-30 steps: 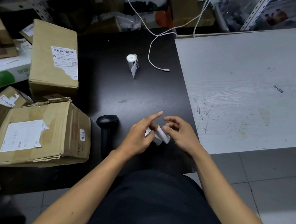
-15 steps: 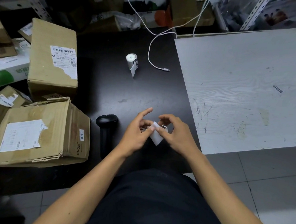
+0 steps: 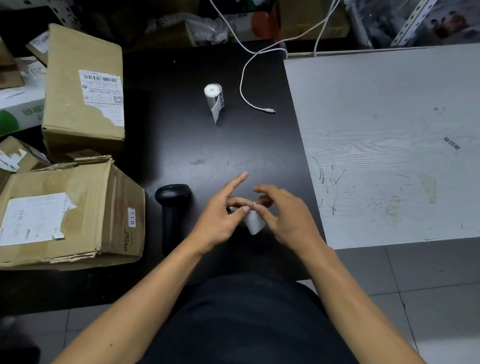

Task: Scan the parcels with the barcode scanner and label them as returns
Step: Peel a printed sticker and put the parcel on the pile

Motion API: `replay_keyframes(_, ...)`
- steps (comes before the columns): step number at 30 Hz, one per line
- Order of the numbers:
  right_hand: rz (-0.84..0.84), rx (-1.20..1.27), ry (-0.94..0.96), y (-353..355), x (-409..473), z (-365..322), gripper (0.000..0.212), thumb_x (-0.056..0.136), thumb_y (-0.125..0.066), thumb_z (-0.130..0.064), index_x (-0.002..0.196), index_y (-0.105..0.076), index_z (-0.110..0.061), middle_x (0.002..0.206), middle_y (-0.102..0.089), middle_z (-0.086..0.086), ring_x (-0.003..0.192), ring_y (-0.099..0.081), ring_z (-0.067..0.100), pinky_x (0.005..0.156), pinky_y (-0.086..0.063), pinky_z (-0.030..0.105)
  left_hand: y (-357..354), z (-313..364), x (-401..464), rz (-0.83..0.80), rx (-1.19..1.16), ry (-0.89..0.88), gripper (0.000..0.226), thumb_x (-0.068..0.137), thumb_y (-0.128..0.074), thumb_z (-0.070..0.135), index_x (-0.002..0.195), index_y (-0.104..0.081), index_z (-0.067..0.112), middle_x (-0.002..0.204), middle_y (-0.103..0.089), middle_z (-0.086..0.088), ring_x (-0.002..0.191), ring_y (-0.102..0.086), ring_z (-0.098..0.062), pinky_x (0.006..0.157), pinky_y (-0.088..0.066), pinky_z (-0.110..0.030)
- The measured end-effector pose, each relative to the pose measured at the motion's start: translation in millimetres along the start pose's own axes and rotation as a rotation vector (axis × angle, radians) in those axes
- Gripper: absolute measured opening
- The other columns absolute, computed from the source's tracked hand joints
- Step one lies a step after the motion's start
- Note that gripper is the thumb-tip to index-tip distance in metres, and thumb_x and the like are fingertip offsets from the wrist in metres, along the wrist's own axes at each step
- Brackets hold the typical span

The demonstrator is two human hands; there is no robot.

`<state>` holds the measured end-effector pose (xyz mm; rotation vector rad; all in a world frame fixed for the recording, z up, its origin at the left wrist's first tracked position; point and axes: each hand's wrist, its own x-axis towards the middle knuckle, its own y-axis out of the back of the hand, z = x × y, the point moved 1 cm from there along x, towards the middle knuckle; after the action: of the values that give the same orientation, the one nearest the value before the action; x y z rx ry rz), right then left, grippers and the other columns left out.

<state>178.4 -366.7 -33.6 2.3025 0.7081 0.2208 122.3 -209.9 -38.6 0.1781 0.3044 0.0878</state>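
- Your left hand (image 3: 219, 220) and right hand (image 3: 284, 215) meet at the lower centre of the frame, above the black table (image 3: 179, 138). Both pinch one small white label (image 3: 254, 223) between thumb and fingertips; your left index finger points out straight.
- The label is thin paper, very light and floppy. I judge it has a sticky side, so take it only by the edges or a corner; otherwise it may curl and stick to itself.
- The barcode scanner (image 3: 171, 205) lies on the table just left of your left hand; no hand touches it.
- The label roll (image 3: 213, 100) stands at the upper centre, well apart from the hands.
- The nearest parcel (image 3: 62, 216) sits at the lower left. Its cardboard looks dented and torn, so press the label on a flat, whole part.
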Motion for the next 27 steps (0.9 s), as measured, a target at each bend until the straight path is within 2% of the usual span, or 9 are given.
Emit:
replay_keyframes(4, -0.001, 0.084, -0.072, 1.4, 0.4, 2.9, 0.035, 0.094, -0.063, -0.02, 0.129, -0.058, -0.022, 0.1, -0.071, -0.005, 0.096, -0.063, 0.013, 0.087, -0.048, 0.03, -2.7, -0.2, -0.6, 0.002, 0.021, -0.015, 0.066, 0.095, -0.062, 0.008, 0.145, -0.033, 0.04, 0.096, -0.075, 0.003, 0.103, -0.066, -0.003, 0.094, -0.04, -0.008)
replay_keyframes(9, 0.154, 0.277, -0.215, 3.8, -0.6, 8.7, 0.034, 0.091, -0.063, -0.013, 0.123, -0.058, -0.023, 0.086, -0.067, -0.015, 0.073, -0.056, -0.008, 0.069, -0.037, 0.005, 0.2, -1.6, 1.6, 0.069, 0.055, -0.008, 0.063, 0.095, -0.061, 0.005, 0.145, -0.036, 0.035, 0.094, -0.072, 0.002, 0.096, -0.064, -0.001, 0.087, -0.041, -0.006)
replay_keyframes(14, 0.525, 0.477, -0.383, 14.6, -3.4, 17.8, 0.025, 0.092, -0.06, -0.014, 0.11, -0.057, -0.031, 0.09, -0.064, -0.013, 0.068, -0.053, 0.001, 0.071, -0.042, 0.012, 1.6, -5.0, 3.0, 0.141, 0.014, 0.048, 0.059, 0.093, -0.059, -0.001, 0.145, -0.042, 0.023, 0.094, -0.067, 0.002, 0.083, -0.059, 0.008, 0.081, -0.042, -0.005)
replay_keyframes(17, 0.665, 0.537, -0.342, 25.1, -5.7, 15.3, 0.024, 0.095, -0.061, -0.019, 0.105, -0.052, -0.039, 0.091, -0.062, -0.014, 0.072, -0.053, 0.0, 0.073, -0.044, 0.018, 3.9, -8.3, 4.1, 0.16, 0.015, 0.076, 0.061, 0.093, -0.059, -0.002, 0.146, -0.039, 0.021, 0.105, -0.067, -0.002, 0.083, -0.058, -0.005, 0.083, -0.044, -0.008)
replay_keyframes(20, 0.625, 0.584, -0.267, 25.6, -6.4, 9.9, 0.021, 0.094, -0.064, -0.035, 0.108, -0.049, -0.04, 0.093, -0.061, -0.013, 0.083, -0.055, -0.003, 0.072, -0.044, 0.021, 4.2, -7.5, 3.9, 0.12, 0.075, 0.128, 0.069, 0.091, -0.063, 0.002, 0.148, -0.034, 0.026, 0.118, -0.057, 0.0, 0.08, -0.056, -0.006, 0.078, -0.044, -0.008)
replay_keyframes(22, 0.589, 0.617, -0.234, 22.1, -6.4, 8.4, 0.024, 0.091, -0.062, -0.045, 0.111, -0.049, -0.04, 0.094, -0.061, -0.011, 0.087, -0.057, 0.004, 0.074, -0.044, 0.021, 5.9, -7.0, 4.4, 0.11, 0.214, 0.129, 0.075, 0.09, -0.067, 0.011, 0.151, -0.028, 0.03, 0.132, -0.05, 0.002, 0.102, -0.053, -0.008, 0.088, -0.036, -0.008)
replay_keyframes(24, 0.579, 0.653, -0.195, 20.5, -5.8, 8.2, 0.024, 0.09, -0.057, -0.028, 0.113, -0.051, -0.034, 0.091, -0.061, -0.013, 0.086, -0.057, 0.006, 0.078, -0.043, 0.025, 10.5, -1.4, 4.6, 0.166, 0.415, 0.086, 0.075, 0.091, -0.067, 0.02, 0.153, -0.025, 0.029, 0.142, -0.043, 0.007, 0.13, -0.034, -0.017, 0.104, -0.024, -0.018)
replay_keyframes(25, 0.572, 0.692, -0.178, 20.8, -5.5, 5.9, 0.027, 0.087, -0.055, -0.022, 0.112, -0.052, -0.029, 0.088, -0.059, -0.012, 0.083, -0.056, 0.005, 0.079, -0.042, 0.026, 12.1, 6.6, 3.2, 0.203, 0.429, 0.061, 0.072, 0.092, -0.064, 0.022, 0.153, -0.027, 0.03, 0.14, -0.043, 0.01, 0.134, -0.029, -0.017, 0.108, -0.022, -0.022)
replay_keyframes(27, 0.549, 0.803, -0.141, 22.3, -4.6, -1.6, 0.035, 0.075, -0.057, -0.029, 0.109, -0.051, -0.024, 0.084, -0.054, -0.004, 0.077, -0.053, 0.005, 0.078, -0.041, 0.026, 12.1, 27.9, -0.9, 0.196, 0.242, 0.035, 0.061, 0.096, -0.06, 0.022, 0.149, -0.031, 0.031, 0.121, -0.057, 0.014, 0.124, -0.044, -0.011, 0.104, -0.033, -0.025)
